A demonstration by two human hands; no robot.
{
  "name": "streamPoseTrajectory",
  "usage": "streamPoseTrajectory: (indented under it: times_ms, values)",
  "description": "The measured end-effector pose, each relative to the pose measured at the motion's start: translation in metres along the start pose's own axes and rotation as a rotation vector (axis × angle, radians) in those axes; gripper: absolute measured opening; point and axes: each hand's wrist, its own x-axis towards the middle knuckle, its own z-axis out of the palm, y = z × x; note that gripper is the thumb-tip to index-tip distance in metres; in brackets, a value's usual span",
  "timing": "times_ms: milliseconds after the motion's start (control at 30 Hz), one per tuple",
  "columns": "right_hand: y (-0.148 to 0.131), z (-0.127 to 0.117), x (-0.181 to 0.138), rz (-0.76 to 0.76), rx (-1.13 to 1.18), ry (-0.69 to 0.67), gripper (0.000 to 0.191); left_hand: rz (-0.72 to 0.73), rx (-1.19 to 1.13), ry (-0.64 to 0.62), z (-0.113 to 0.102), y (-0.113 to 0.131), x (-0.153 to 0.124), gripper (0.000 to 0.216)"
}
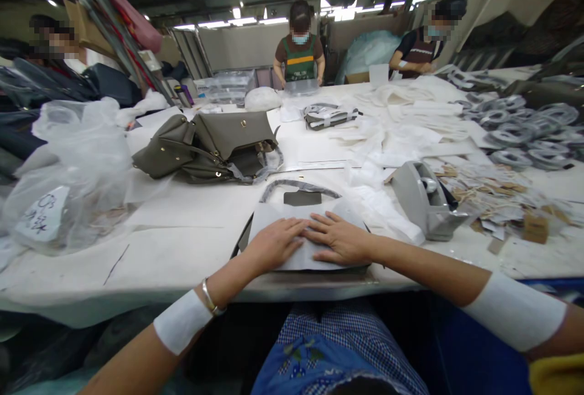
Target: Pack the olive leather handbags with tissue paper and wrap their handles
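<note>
My left hand (274, 241) and my right hand (340, 238) lie flat side by side, fingers stretched out, pressing on a sheet of white wrapping paper (278, 215). The paper covers a dark grey handbag (301, 198) lying at the table's near edge; its curved handle and a dark flap show beyond my fingertips. Neither hand grips anything.
An olive-grey handbag (207, 145) lies further back left. A grey tape dispenser (426, 200) stands right of my hands beside scattered paper tags (497, 191). A clear plastic bag (68, 182) sits left. Wrapped straps (524, 127) pile far right. Three people work at the table's far side and left.
</note>
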Motion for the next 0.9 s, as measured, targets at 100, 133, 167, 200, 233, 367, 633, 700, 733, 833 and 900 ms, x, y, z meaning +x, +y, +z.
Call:
streamPoseTrajectory:
  times_ms: [100, 133, 167, 200, 233, 367, 633, 700, 733, 833, 900]
  values:
    - [-0.002, 0.003, -0.001, 0.04, 0.022, 0.067, 0.073, -0.035, -0.021, 0.016, 0.023, -0.027, -0.004, 0.046]
    - [-0.003, 0.004, -0.002, 0.05, 0.033, 0.089, 0.073, -0.044, -0.038, 0.029, 0.027, -0.031, -0.007, 0.048]
    - [-0.003, 0.004, -0.003, 0.053, 0.047, 0.104, 0.072, -0.051, -0.057, 0.039, 0.029, -0.032, -0.01, 0.048]
    - [-0.004, 0.004, -0.005, 0.053, 0.058, 0.113, 0.07, -0.059, -0.078, 0.043, 0.029, -0.032, -0.012, 0.049]
    - [-0.004, 0.003, -0.006, 0.051, 0.065, 0.117, 0.067, -0.066, -0.097, 0.04, 0.028, -0.031, -0.013, 0.049]
    - [-0.005, -0.001, -0.007, 0.032, 0.059, 0.107, 0.055, -0.079, -0.134, 0.036, 0.023, -0.029, -0.012, 0.049]
    - [-0.005, 0.0, -0.005, 0.011, 0.032, 0.087, 0.049, -0.063, -0.126, 0.03, 0.026, -0.03, -0.012, 0.049]
    - [-0.006, -0.001, -0.005, 0.003, 0.031, 0.086, 0.048, -0.062, -0.133, 0.024, 0.025, -0.029, -0.013, 0.05]
    - [-0.006, -0.002, -0.005, -0.002, 0.032, 0.083, 0.048, -0.06, -0.137, 0.023, 0.024, -0.029, -0.013, 0.05]
    - [-0.007, -0.002, -0.005, -0.022, 0.036, 0.07, 0.045, -0.046, -0.152, 0.014, 0.022, -0.029, -0.013, 0.054]
    - [-0.007, -0.002, -0.005, -0.034, 0.034, 0.06, 0.043, -0.038, -0.161, 0.003, 0.02, -0.029, -0.014, 0.058]
